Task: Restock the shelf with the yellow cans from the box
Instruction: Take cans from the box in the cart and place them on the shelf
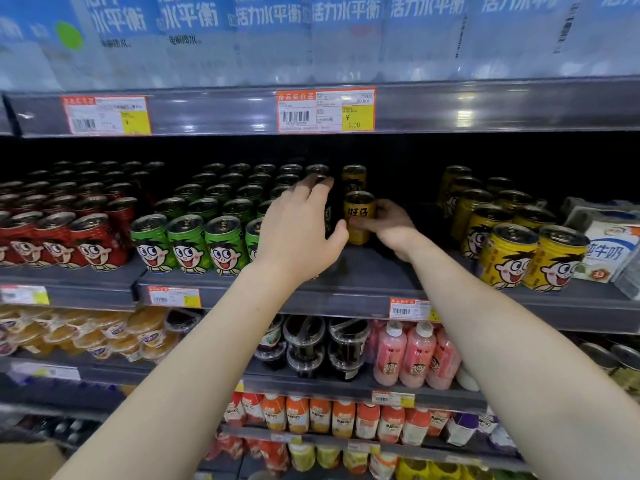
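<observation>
Right hand clasps a yellow can upright on the shelf — left hand, fingers spread, rests against a dark can beside it.

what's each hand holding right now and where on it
Right hand grips a yellow can around its lower side. Left hand seems to clasp a dark can; the grip is hidden.

left hand hides a dark can | box cropped at corner | far price tag blurred
</observation>
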`<state>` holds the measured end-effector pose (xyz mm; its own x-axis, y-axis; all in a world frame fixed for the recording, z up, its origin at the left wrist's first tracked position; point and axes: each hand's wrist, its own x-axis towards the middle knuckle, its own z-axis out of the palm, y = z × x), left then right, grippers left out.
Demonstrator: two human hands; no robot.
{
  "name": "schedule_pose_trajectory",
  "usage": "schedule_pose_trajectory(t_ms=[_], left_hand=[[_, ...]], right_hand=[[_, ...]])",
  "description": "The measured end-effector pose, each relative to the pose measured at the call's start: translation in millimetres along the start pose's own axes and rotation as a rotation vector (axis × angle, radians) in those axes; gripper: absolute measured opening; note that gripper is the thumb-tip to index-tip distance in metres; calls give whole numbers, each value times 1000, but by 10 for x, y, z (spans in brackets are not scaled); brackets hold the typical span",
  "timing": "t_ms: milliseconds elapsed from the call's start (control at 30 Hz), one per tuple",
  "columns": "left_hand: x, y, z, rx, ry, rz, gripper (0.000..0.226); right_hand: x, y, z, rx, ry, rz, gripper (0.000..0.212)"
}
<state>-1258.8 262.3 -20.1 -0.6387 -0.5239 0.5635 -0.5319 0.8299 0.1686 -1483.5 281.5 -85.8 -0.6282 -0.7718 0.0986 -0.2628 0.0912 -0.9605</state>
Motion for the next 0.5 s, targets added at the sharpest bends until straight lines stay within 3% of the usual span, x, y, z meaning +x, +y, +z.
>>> schedule_pose_trajectory(t_ms=[500], left_hand=[[132, -338, 13, -93, 39, -139, 61]], right_hand=[[480, 40, 127, -32, 138, 22, 52]])
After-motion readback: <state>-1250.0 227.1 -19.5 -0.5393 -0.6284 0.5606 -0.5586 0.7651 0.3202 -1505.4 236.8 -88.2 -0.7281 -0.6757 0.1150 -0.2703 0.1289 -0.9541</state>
